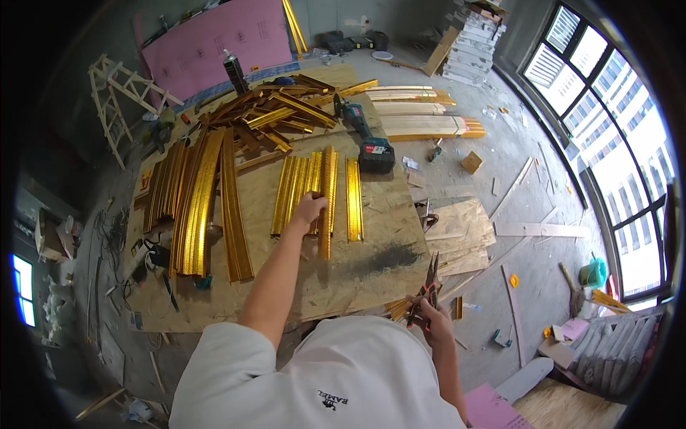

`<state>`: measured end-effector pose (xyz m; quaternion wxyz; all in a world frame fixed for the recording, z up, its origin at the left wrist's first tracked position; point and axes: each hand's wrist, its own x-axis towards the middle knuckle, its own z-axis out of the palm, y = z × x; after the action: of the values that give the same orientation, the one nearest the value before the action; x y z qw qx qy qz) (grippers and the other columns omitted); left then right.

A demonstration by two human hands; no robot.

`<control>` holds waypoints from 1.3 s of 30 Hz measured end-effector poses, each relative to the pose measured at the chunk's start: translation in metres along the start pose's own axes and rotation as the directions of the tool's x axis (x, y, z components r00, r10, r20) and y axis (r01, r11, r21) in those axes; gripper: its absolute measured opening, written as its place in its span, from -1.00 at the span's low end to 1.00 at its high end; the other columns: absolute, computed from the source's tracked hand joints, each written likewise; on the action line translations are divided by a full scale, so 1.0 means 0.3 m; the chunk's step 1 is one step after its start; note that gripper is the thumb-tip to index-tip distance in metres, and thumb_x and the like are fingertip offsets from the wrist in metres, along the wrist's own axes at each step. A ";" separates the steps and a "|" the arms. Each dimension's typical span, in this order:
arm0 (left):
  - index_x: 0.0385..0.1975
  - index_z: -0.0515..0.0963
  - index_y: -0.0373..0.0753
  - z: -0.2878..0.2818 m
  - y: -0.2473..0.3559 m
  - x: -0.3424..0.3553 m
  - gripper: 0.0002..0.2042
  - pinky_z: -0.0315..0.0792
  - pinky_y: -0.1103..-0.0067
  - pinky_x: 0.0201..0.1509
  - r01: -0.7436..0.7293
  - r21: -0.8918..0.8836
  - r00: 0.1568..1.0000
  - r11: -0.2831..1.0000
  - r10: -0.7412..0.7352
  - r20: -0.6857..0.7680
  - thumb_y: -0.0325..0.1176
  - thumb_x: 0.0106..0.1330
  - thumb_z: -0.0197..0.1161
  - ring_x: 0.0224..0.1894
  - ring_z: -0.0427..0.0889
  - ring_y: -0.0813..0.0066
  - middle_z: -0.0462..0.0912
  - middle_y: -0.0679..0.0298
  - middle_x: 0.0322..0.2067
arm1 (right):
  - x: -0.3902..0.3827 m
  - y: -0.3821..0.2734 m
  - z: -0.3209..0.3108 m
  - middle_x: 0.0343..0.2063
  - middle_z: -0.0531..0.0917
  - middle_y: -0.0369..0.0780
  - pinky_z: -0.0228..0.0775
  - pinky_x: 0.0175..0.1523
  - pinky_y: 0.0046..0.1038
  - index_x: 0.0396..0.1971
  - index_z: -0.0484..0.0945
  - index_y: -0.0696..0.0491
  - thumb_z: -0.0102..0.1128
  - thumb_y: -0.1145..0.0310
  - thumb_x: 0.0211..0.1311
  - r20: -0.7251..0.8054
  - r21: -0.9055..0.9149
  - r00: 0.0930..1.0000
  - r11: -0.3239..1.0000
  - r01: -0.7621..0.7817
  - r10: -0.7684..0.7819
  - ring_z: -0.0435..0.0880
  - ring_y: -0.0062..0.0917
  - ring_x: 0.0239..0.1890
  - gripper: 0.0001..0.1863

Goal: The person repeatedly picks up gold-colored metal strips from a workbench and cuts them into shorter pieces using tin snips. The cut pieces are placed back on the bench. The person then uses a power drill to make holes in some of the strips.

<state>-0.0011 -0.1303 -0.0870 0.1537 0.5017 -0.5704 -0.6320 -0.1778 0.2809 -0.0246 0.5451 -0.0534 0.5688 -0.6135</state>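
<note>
Table (pixel 389 200) at centre frame: short strips (pixel 296 186) mid-table, long strips (pixel 196 214) to their left, jumbled pile (pixel 271 118) behind, power tool (pixel 368 139) behind right. Window (pixel 582 79) upper right.

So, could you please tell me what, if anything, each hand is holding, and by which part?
Left hand: a gold strip, near its middle. Right hand: pliers, by the handles.
</note>
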 end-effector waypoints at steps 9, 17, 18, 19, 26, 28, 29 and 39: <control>-0.03 0.45 -0.23 0.029 0.111 -0.245 -0.44 0.53 0.42 -0.13 -0.213 -0.515 0.975 0.830 0.213 -0.061 0.22 0.41 -0.05 -0.32 0.60 0.47 0.60 0.19 -0.22 | 0.069 -0.061 0.031 -0.25 0.66 -0.22 0.42 -0.15 -0.58 -0.06 0.59 0.24 0.18 0.27 0.34 0.136 -0.231 0.989 0.973 -0.024 0.057 0.59 -0.64 -0.28 -0.66; -0.17 0.53 -0.23 0.159 0.160 -0.498 -0.53 0.46 0.55 -0.11 -0.300 -0.358 0.926 0.884 0.359 0.112 0.09 0.47 -0.11 -0.29 0.57 0.54 0.58 0.28 -0.36 | 0.107 -0.217 0.113 -0.04 0.61 -0.14 0.38 0.08 -0.39 -0.11 0.59 0.18 0.23 0.35 0.21 0.467 -0.703 0.853 0.486 0.518 -0.234 0.60 -0.35 -0.04 -0.70; -0.18 0.52 -0.23 0.189 0.155 -0.521 -0.53 0.45 0.55 -0.11 -0.314 -0.317 0.922 0.895 0.367 0.124 0.08 0.48 -0.12 -0.29 0.56 0.54 0.58 0.29 -0.36 | 0.099 -0.237 0.127 0.00 0.59 -0.14 0.37 0.11 -0.40 -0.10 0.59 0.17 0.23 0.38 0.21 0.488 -0.721 0.838 0.428 0.545 -0.244 0.59 -0.36 -0.01 -0.71; -0.20 0.52 -0.24 0.211 0.153 -0.533 -0.54 0.45 0.55 -0.11 -0.333 -0.275 0.915 0.902 0.379 0.137 0.07 0.48 -0.13 -0.28 0.55 0.55 0.57 0.29 -0.36 | 0.098 -0.258 0.136 0.05 0.56 -0.15 0.36 0.13 -0.41 -0.09 0.59 0.16 0.23 0.40 0.22 0.512 -0.735 0.820 0.365 0.572 -0.256 0.58 -0.38 0.02 -0.72; -0.23 0.41 -0.24 0.290 0.105 -0.575 -0.66 0.37 0.52 -0.20 -0.379 -0.116 0.888 0.918 0.396 0.235 -0.07 0.49 -0.13 -0.39 0.44 0.56 0.47 0.28 -0.39 | 0.095 -0.318 0.126 0.08 0.52 -0.14 0.37 0.09 -0.42 -0.09 0.60 0.14 0.27 0.42 0.18 0.571 -0.756 0.794 0.244 0.607 -0.208 0.57 -0.32 0.01 -0.71; -0.26 0.39 -0.24 0.327 0.128 -0.611 -0.67 0.35 0.53 -0.23 -0.365 -0.022 0.915 0.931 0.363 0.177 -0.07 0.48 -0.12 -0.41 0.41 0.57 0.44 0.31 -0.40 | 0.090 -0.317 0.122 0.05 0.52 -0.07 0.39 0.06 -0.33 -0.14 0.61 0.17 0.28 0.35 0.15 0.577 -0.752 0.791 0.245 0.612 -0.205 0.56 -0.17 -0.01 -0.70; -0.30 0.36 -0.23 0.340 0.123 -0.615 -0.67 0.34 0.56 -0.26 -0.362 -0.050 0.917 0.931 0.365 0.159 -0.06 0.49 -0.12 -0.43 0.38 0.57 0.39 0.34 -0.46 | 0.087 -0.316 0.120 0.04 0.52 -0.04 0.40 0.04 -0.29 -0.16 0.61 0.18 0.29 0.31 0.14 0.579 -0.750 0.789 0.245 0.614 -0.204 0.56 -0.10 -0.03 -0.68; -0.37 0.32 -0.22 0.354 0.117 -0.645 -0.66 0.31 0.56 -0.30 -0.340 -0.028 0.914 0.940 0.337 0.227 -0.04 0.47 -0.11 -0.45 0.34 0.57 0.36 0.35 -0.49 | 0.055 -0.340 0.106 -0.21 0.52 -0.10 0.42 -0.06 -0.32 -0.22 0.65 0.07 0.31 0.29 0.10 0.655 -0.723 0.749 0.204 0.660 -0.101 0.57 -0.23 -0.20 -0.74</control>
<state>-0.0134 0.0676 0.0160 0.1910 0.3201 -0.6663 -0.6458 -0.2247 0.2240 0.0543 0.3510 -0.6488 0.6262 -0.2524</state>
